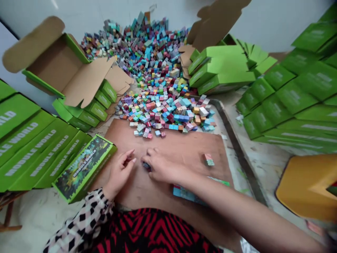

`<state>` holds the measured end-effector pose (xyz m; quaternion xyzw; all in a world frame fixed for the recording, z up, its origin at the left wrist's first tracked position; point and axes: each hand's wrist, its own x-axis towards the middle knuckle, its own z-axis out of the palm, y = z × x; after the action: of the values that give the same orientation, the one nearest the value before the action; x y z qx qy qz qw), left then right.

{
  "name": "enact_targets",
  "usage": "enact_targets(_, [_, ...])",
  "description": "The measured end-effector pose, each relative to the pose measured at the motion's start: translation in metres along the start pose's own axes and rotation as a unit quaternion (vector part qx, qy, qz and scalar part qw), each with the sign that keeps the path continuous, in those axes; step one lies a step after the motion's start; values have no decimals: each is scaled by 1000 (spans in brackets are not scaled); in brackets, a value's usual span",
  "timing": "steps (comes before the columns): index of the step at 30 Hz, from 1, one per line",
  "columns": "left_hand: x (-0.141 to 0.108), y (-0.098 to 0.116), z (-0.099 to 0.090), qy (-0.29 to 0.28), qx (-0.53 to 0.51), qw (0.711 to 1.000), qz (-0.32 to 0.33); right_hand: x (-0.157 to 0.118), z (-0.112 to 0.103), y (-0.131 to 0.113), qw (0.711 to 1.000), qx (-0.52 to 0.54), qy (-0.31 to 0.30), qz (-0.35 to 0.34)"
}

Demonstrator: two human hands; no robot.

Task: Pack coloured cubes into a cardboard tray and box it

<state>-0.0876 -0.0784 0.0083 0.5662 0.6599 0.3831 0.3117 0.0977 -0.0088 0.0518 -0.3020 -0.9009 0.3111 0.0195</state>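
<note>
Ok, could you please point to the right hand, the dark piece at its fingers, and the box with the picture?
right hand [159, 165]: head view, back of the hand
dark piece [146, 165]: head view, its visible side
box [83, 166]: head view, printed top

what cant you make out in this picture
Head view, all four:
dark piece: mostly hidden by the right hand
flat blue piece: partly covered by the right forearm
yellow object: cut off by the right edge
stacked boxes at right: too blurred to read

Left grip [119, 173] loosely curved, right grip [161, 165] pinched, forearm [226, 198] diagonal.
</note>
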Motion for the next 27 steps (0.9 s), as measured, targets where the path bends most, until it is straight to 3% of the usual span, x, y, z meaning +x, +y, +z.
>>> enact_targets(4, [-18, -4, 0, -14, 26, 999, 17, -8, 13, -6, 1000, -31, 5, -2])
enact_targets(8, [-24, 2, 0, -26, 59, 996, 56, -20, 3, 6, 998, 56, -15, -8])
enact_targets(12, [-21, 8, 2, -51, 78, 991, 97, -38, -10, 19, 990, 135, 18, 27])
enact_targets(17, [-22, 23, 6, -61, 164, 974, 144, -45, -7, 16, 996, 81, 1, 43])
enact_targets(21, [-24, 35, 16, -52, 230, 965, 112, -33, 8, 10, 996, 59, 18, 70])
enact_targets(27, [-22, 41, 26, -65, 156, 986, -3, -24, 19, 6, 991, 53, 51, 109])
